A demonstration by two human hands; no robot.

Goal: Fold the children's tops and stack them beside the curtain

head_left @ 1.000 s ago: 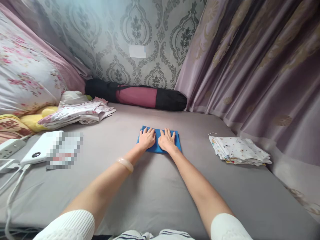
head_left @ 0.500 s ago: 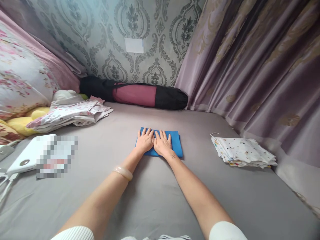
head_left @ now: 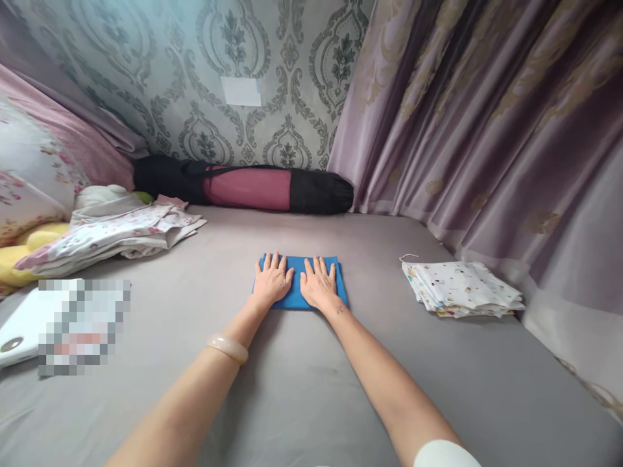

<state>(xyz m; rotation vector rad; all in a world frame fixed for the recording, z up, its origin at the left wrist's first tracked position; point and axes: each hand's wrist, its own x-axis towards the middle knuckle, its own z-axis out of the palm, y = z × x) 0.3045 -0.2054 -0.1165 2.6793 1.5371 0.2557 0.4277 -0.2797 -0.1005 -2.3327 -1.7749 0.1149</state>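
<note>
A folded blue cloth (head_left: pixel 296 297) lies flat on the grey bed sheet (head_left: pixel 292 389). Palm down on its left part rests my left hand (head_left: pixel 272 280), fingers spread and pointing away from me. My right hand (head_left: pixel 318 283) presses flat on the right part, its fingers also apart. A strip of blue fabric shows between the two thumbs. Both hands cover much of the cloth's upper face. A pale bangle (head_left: pixel 228 348) circles my left forearm.
Along the wall lies a long black and maroon bag (head_left: pixel 247 188). To the right sits a stack of white patterned cloths (head_left: pixel 464 287). Folded floral clothes (head_left: pixel 131 227) are at the left, with a white device (head_left: pixel 29 324) and a blurred-out item nearer me.
My hands have slid apart, the left one moving outward, so more blue cloth shows between them. The view has turned slightly to the right.
</note>
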